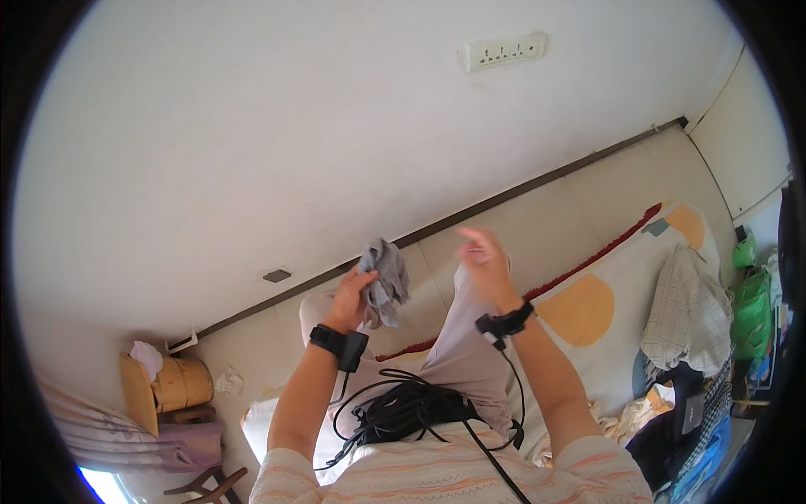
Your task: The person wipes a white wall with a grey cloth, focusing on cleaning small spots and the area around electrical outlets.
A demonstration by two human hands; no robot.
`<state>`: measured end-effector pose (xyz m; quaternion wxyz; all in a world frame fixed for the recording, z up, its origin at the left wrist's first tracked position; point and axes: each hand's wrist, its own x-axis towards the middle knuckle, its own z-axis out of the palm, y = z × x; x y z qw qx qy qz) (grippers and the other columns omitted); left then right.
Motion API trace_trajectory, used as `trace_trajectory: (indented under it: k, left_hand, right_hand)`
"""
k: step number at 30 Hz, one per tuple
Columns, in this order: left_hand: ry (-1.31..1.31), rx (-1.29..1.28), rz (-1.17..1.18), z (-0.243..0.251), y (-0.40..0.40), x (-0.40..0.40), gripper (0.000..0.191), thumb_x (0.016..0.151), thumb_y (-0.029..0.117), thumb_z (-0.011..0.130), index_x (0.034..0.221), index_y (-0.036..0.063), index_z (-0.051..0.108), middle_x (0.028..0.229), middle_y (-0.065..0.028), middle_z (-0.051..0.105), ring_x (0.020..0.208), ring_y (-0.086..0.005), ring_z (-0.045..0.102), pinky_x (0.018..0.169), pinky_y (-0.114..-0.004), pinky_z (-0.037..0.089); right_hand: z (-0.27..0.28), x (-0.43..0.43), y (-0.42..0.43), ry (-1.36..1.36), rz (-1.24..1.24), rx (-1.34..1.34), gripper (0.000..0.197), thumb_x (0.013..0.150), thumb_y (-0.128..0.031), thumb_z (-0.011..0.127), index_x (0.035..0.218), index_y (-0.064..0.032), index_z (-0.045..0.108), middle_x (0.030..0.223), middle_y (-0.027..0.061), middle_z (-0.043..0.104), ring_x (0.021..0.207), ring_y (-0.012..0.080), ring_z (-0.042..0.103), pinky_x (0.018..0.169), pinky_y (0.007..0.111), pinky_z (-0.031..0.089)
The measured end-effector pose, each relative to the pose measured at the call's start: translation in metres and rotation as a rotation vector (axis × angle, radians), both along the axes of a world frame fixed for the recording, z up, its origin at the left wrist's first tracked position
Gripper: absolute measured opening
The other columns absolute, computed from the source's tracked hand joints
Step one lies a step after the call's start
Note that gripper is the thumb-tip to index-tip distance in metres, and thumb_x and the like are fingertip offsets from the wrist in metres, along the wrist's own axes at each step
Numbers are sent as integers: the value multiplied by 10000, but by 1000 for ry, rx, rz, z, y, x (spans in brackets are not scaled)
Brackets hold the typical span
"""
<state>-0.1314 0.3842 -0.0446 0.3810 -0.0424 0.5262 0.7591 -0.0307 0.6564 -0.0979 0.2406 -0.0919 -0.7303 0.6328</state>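
A crumpled grey cloth (385, 277) is gripped in my left hand (350, 301), with the thumb pressed on its near side. It hangs above the gap between my knees, near the wall's dark skirting. To the right, my right hand (488, 263) is raised over my right knee and blurred by motion. One finger points left and no object shows in that hand. Both wrists carry black strapped devices, the left one (343, 345) and the right one (504, 322), with cables running to a black pouch (422, 403) on my lap.
I sit on a bed or mat with a patterned cover (573, 309). Clothes, including a checked shirt (689, 309), lie piled at right beside a green bag (751, 315). A wooden bucket (182, 384) stands at left. The white wall (252, 126) holds a socket strip (505, 51).
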Motion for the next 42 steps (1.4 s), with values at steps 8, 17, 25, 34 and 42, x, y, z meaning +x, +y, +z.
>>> trace_trajectory:
  k: [8,17,25,34,42]
  left_hand:
    - [-34,27,294,-4,9,-36,355,980,240,556,1306,97,567,1264,-61,643,1173,-236,595,952,-415,477]
    - [198,39,393,-14,84,-89,260,981,256,608,1186,97,590,1161,-31,647,1076,-186,594,936,-371,464]
    - [534,-146,609,26,125,-129,183,954,137,667,1098,46,601,1060,-11,647,975,-107,569,912,-276,437]
    - [870,-259,535,64,183,-155,184,988,179,626,1056,20,564,1017,-13,602,953,-105,535,894,-268,425]
    - [933,-329,413,60,247,-160,216,988,193,628,1090,8,584,1025,-34,643,950,-113,577,884,-274,448]
  right_hand:
    - [-52,143,143,-279,-597,807,258,911,-11,573,1163,-28,620,1169,154,603,1013,320,604,898,390,499]
    - [-67,169,148,-523,-593,782,157,950,-113,603,1080,-27,619,1141,144,613,1027,343,612,877,424,499]
    - [-68,169,154,-594,-572,770,116,946,-118,598,999,-22,635,1115,138,621,1004,357,608,860,446,501]
    - [-69,168,155,-563,-577,829,93,919,-99,626,971,-23,633,1041,143,626,990,360,601,873,462,480]
    - [-66,168,157,-497,-611,800,84,905,-98,648,973,-49,638,1023,123,650,942,351,616,827,447,491]
